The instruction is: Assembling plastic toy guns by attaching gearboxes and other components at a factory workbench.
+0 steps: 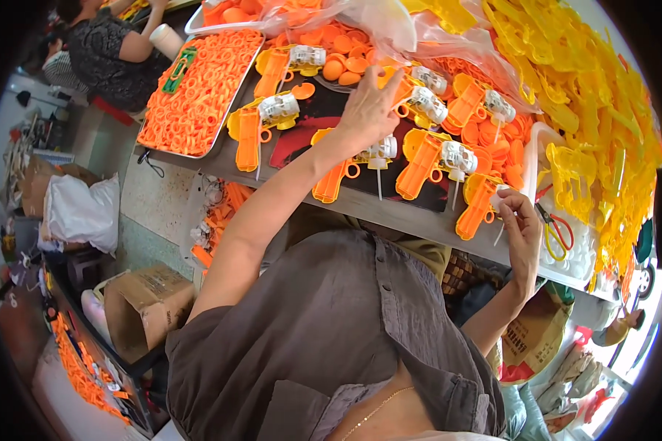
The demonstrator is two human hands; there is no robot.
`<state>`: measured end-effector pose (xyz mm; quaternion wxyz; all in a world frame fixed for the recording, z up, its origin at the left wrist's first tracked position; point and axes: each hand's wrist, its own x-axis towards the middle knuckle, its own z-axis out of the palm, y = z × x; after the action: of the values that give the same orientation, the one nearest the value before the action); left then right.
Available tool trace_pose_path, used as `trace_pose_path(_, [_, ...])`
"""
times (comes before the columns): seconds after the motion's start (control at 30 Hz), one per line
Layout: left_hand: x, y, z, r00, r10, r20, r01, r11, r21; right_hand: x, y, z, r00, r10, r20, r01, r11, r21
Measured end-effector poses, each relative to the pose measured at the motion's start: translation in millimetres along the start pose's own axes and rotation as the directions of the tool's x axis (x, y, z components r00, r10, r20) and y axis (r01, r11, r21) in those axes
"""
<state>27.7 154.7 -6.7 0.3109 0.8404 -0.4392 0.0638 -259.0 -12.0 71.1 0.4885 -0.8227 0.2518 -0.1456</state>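
Note:
Several half-assembled toy guns with orange grips, yellow shells and clear-and-white mechanisms lie in rows on the table [390,209]. My left hand [368,110] reaches across to a toy gun [402,88] in the far row, its fingers bent down at the orange part; the hand partly hides the fingertips' contact. At the near right corner, my right hand [521,228] is closed with thumb and fingers at the small white piece of another toy gun [478,208]. Between my arms lie a toy gun [423,165] and one [335,180] partly under my left wrist.
A tray of small orange rings [198,95] holds a green piece [179,71]. Orange discs [338,66] lie at the back. Yellow shells [566,81] are heaped at right, beside scissors [559,234] and a white bin [541,151]. A cardboard box [151,301] stands at left; another person [107,55] sits beyond.

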Motion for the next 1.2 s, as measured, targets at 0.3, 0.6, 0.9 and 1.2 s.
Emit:
trace_pose_path(0.3, [-23.8, -7.6, -61.0, 0.987, 0.001, -0.162, -0.016, 0.996, -0.089, 3.5, 6.2, 14.9, 0.992, 0.005, 0.128, -0.016, 0.997, 0.082])
trace_pose_path(0.6, [-115.0, -108.8, -183.7, 0.776, -0.272, -0.569, 0.444, 0.877, 0.186, 19.5, -2.1, 47.1, 0.96, -0.013, 0.278, -0.026, 0.99, 0.137])
trace_pose_path(0.9, [-141.9, -188.5, -175.9, 0.619, -0.395, -0.678, 0.674, 0.711, 0.201, 38.1, -30.2, 85.3, 0.921, -0.076, 0.381, 0.047, 0.995, 0.085])
trace_pose_path(1.2, [-187.6, -99.7, -163.1, 0.902, -0.084, -0.423, 0.219, 0.934, 0.282, 38.3, -27.1, 114.8, 0.91, -0.014, 0.415, -0.142, 0.928, 0.343])
